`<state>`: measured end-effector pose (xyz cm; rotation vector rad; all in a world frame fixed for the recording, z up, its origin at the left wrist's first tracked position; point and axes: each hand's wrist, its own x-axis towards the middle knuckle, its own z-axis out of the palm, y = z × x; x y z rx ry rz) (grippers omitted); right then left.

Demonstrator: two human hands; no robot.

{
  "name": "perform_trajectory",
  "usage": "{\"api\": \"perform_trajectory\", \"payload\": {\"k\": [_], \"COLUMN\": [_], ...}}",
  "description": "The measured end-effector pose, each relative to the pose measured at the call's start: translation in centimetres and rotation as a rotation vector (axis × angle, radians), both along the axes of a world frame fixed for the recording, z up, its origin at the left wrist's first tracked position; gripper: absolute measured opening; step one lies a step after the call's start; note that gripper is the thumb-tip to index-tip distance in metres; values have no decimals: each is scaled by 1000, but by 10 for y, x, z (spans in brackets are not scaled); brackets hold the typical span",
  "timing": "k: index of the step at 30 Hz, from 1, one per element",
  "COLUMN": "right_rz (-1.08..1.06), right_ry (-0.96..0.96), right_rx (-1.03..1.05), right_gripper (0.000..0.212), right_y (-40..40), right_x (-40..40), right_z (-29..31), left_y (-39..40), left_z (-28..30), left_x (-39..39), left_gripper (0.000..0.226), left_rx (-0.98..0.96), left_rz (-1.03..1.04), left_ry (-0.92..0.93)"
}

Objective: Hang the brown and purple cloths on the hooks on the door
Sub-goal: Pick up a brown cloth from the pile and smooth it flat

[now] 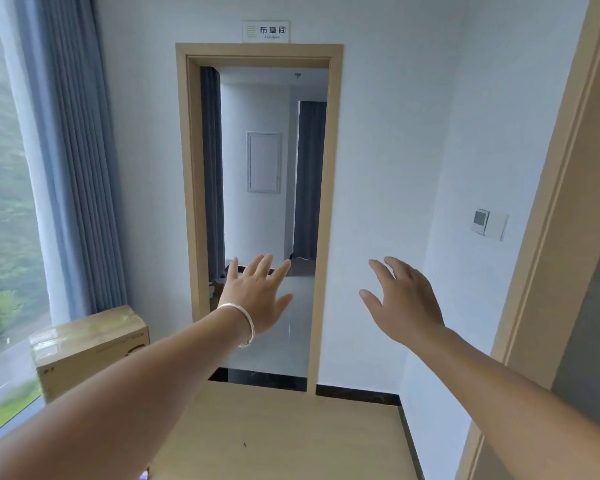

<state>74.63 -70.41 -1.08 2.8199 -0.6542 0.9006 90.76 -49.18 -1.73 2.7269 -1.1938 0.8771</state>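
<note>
At the left of the frame I see a blue curtain (80,161) and a cardboard box (90,348) under it. My left hand (257,299) reaches toward the open doorway (260,202) at centre, fingers straight and apart, holding nothing. My right hand (402,299) hovers right of it, fingers loosely spread, empty. No cloths or hooks show; I judge I must first find them.

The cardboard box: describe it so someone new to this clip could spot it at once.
Start at the big window on the left with its blue-grey curtain. Below the curtain's foot, beside the doorway, sits the cardboard box. It is the only brown, tape-sealed carton in view.
</note>
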Motion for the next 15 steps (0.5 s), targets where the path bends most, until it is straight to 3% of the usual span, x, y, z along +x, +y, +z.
{"api": "perform_trajectory", "payload": {"k": [15], "right_rz": [-28], "right_ry": [51], "right_rx": [39], "right_gripper": [59], "right_y": [-172], "right_x": [99], "right_z": [-10], "left_y": [-180], "left_z": [-8], "left_x": [113], "left_gripper": [63], "left_rx": [10], "left_rz": [-10], "left_ry": [9]}}
